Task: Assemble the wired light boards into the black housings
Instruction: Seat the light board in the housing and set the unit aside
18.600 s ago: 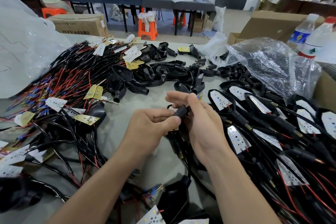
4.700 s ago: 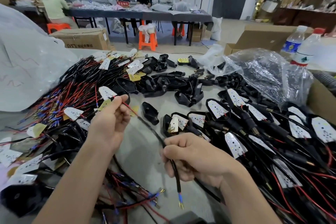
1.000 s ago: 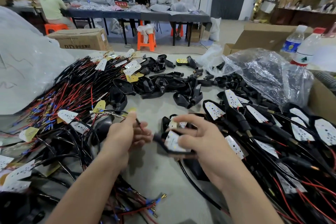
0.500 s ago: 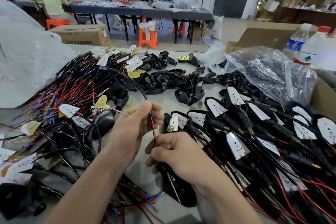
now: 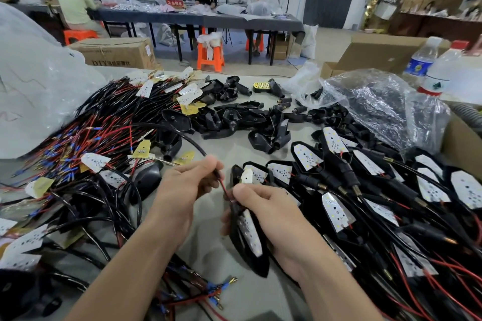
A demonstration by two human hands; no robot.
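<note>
black housing in hand, one board seated

count: two hands at work. the left hand (image 5: 187,185) pinches one black cable (image 5: 193,142) between thumb and fingers, at the point where its red lead (image 5: 223,187) comes out. the right hand (image 5: 271,214) grips one black housing (image 5: 258,266) just above the table (image 5: 208,250), with the thumb pressed at its upper end. one white light board (image 5: 250,234) lies inside it, face up. two bottles (image 5: 421,60) stand far right. four people sit at the far table (image 5: 182,18), and three orange stools (image 5: 210,56) are in view. the loose wired boards (image 5: 104,122) on the left, the empty housings (image 5: 234,117) at centre and the finished units (image 5: 365,182) on the right are too many to count.

change: half a second ago the held housing showed its dark side; now the board's white face shows.

writing: the cardboard box (image 5: 114,53) reads "dty", followed by characters. a red sign (image 5: 175,3) carries white characters. the bottle labels are too small to read.
</note>
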